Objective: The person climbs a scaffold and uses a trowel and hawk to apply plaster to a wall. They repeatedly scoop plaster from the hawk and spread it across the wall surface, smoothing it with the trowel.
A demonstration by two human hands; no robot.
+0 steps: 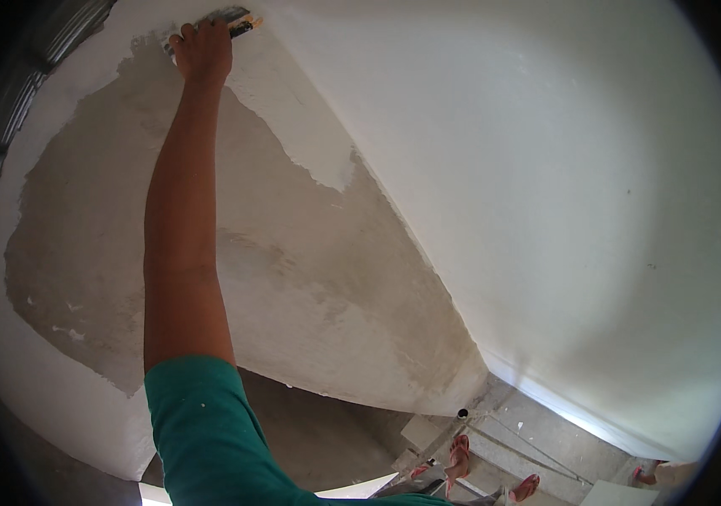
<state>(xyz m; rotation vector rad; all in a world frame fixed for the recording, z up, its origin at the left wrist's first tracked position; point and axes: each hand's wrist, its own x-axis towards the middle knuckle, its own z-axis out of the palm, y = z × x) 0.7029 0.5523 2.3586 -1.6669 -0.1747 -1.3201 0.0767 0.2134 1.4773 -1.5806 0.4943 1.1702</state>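
Observation:
My left hand [203, 52], at the end of a raised, nearly straight arm, is closed round a plastering trowel [242, 28] with a dark handle and a wide blade. Its blade lies at the upper part of a wall [91, 211], close to the corner. Much of this wall is bare grey-brown, with pale plaster [289, 110] spread in an uneven band near the corner and below the trowel. White coating surrounds the bare patch at the left. My fingers hide part of the trowel. The right hand is out of view.
A smooth white wall [529, 194] meets the patchy one along a slanting corner. Far below are my sandalled feet [459, 455], beside metal tubes [463, 414] and boards. Another person's foot [647, 476] shows at the lower right. A louvred opening [23, 105] lies at the left.

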